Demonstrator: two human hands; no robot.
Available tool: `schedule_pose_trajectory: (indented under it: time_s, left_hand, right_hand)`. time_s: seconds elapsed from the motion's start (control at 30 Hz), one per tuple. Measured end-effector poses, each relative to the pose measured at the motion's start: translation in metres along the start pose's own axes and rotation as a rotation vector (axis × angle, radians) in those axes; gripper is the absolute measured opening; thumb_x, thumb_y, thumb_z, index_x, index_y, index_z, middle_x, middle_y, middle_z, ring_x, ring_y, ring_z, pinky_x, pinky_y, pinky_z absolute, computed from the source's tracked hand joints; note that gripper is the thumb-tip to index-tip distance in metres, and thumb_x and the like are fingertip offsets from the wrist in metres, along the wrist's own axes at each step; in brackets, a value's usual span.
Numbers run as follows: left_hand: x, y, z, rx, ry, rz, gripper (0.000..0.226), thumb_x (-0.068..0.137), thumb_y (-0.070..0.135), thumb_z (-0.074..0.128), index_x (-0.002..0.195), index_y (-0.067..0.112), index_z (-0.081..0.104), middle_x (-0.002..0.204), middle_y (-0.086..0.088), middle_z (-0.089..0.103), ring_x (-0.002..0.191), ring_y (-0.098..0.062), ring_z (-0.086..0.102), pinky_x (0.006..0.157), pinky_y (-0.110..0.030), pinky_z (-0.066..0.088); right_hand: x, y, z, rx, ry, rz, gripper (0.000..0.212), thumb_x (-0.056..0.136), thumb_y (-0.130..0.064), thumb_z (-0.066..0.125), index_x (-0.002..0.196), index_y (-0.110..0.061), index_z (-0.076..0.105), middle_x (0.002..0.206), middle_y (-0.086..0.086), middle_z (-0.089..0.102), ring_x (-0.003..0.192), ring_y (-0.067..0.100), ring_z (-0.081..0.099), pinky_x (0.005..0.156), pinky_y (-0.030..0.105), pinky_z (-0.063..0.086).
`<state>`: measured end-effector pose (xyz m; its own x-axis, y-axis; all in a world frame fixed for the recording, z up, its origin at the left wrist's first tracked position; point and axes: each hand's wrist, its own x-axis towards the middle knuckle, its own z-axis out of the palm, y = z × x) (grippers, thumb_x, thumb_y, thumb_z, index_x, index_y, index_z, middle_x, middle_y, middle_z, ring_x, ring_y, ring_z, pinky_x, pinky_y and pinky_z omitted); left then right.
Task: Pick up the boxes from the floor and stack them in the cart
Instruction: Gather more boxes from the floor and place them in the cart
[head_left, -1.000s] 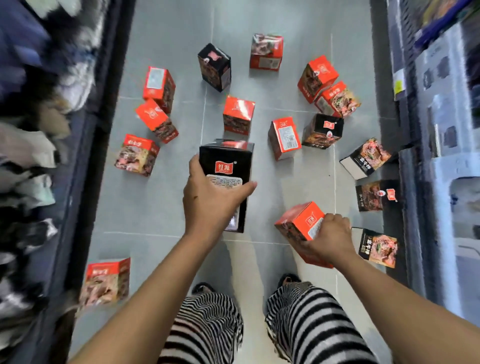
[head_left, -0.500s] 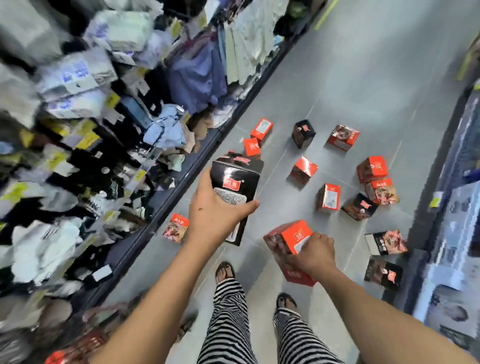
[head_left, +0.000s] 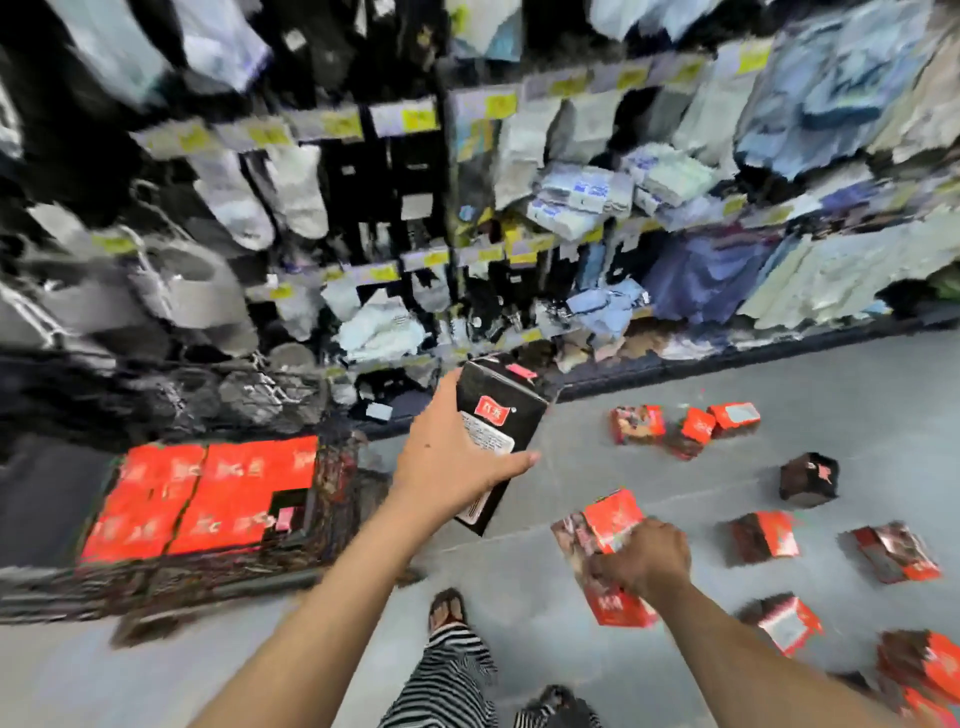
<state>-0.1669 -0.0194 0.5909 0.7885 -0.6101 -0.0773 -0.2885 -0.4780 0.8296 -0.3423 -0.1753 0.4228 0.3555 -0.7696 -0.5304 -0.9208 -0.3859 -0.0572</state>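
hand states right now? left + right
left hand: grips the black box.
right hand: grips the red box.

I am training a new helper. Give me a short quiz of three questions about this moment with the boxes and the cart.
1. True or false: the left hand holds a black box.
2. The right hand grips: A) a red box; B) a bottle; C) nothing.
3. Fill in: the cart stands at the person's ____ side.
Key: 1 true; 2 A; 3 left.
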Motion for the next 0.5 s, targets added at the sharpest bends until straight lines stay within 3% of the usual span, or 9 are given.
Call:
schedule_pose_trajectory:
  time_s: [0.07, 0.23, 0.3, 0.5]
  left_hand:
    - [-0.013, -0.026, -0.03, -0.019, 0.062, -0.048, 0.082, 0.054, 0.04, 0.09, 0.12, 0.037, 0.041, 0.103, 0.019, 0.06, 0.097, -0.002, 0.059, 0.085, -0.02, 0.047]
    - [-0.031, -0.098, -0.101, -0.023, 0.219, -0.195, 0.098, 0.042, 0.055, 0.086, 0.127, 0.03, 0.044, 0.117, 0.011, 0.059, 0.109, -0.01, 0.057, 0.094, -0.04, 0.049]
    - [-0.03, -0.134, -0.125, -0.018, 0.26, -0.248, 0.101, 0.039, 0.062, 0.086, 0.127, 0.032, 0.046, 0.119, 0.01, 0.058, 0.111, -0.01, 0.058, 0.094, -0.041, 0.05]
    - [-0.029, -0.205, -0.203, -0.033, 0.412, -0.339, 0.088, 0.043, 0.054, 0.084, 0.121, 0.03, 0.049, 0.111, 0.009, 0.055, 0.107, -0.012, 0.054, 0.096, -0.038, 0.047]
  right_hand:
    - [-0.01, -0.031, -0.003, -0.021, 0.002, -0.05, 0.091, 0.046, -0.073, 0.066, 0.114, -0.011, 0.06, 0.115, 0.007, 0.063, 0.113, 0.024, 0.056, 0.093, 0.028, 0.042]
    - [-0.023, -0.111, -0.006, -0.064, -0.06, -0.17, 0.092, 0.041, -0.077, 0.065, 0.111, -0.017, 0.062, 0.112, 0.004, 0.065, 0.109, 0.023, 0.06, 0.091, 0.028, 0.044]
    - [-0.026, -0.146, -0.009, -0.088, -0.085, -0.211, 0.088, 0.042, -0.075, 0.066, 0.109, -0.018, 0.063, 0.111, 0.002, 0.065, 0.108, 0.022, 0.059, 0.091, 0.028, 0.042]
    - [-0.034, -0.262, -0.021, -0.227, -0.1, -0.339, 0.079, 0.054, -0.076, 0.067, 0.108, -0.017, 0.063, 0.109, 0.0, 0.063, 0.105, 0.019, 0.058, 0.088, 0.027, 0.038]
